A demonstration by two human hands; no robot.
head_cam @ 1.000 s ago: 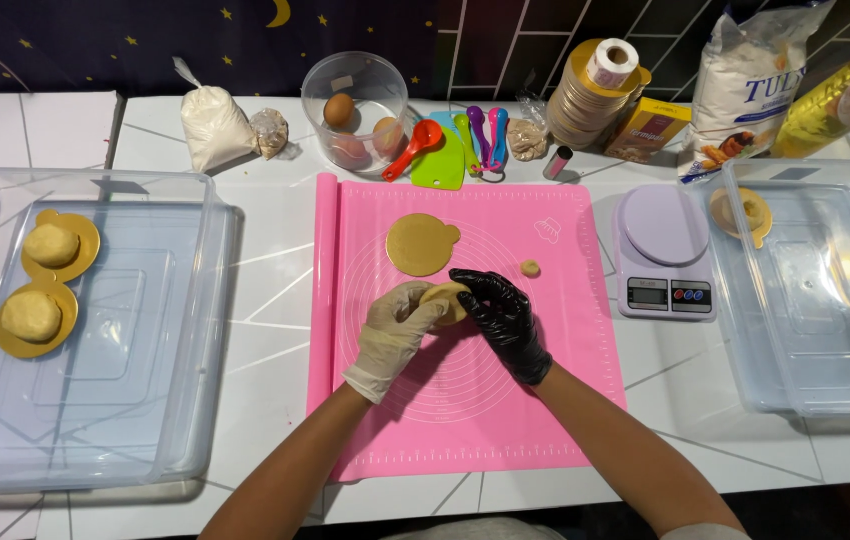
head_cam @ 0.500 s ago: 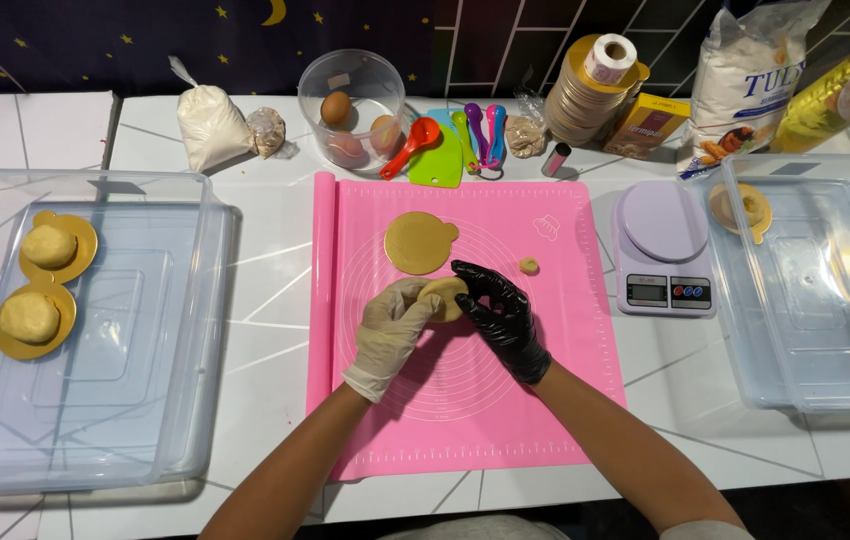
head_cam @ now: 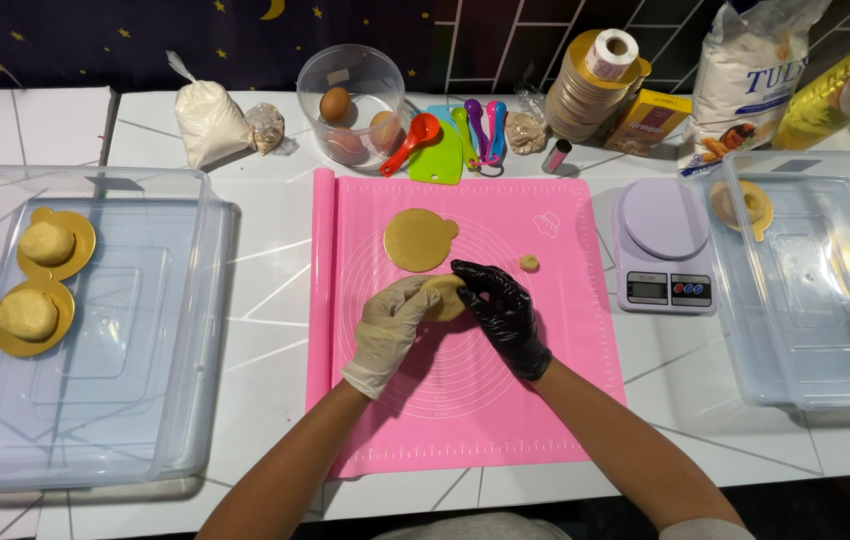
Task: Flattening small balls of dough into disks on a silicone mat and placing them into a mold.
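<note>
Both hands are still cupping the dough ball (head_cam: 445, 297) over the pink mat (head_cam: 545, 400); left hand (head_cam: 392, 325) and right hand (head_cam: 500, 305) fingers keep pinching it, barely shifting.

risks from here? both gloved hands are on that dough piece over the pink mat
1. The dough piece is pinched between the left hand and right hand; uneven pressure could tear or misshape it.
2. The gold round board lies just beyond the hands; a forward nudge might shift it.
3. The small dough bit sits loose on the pink mat and could stick to a glove.
</note>
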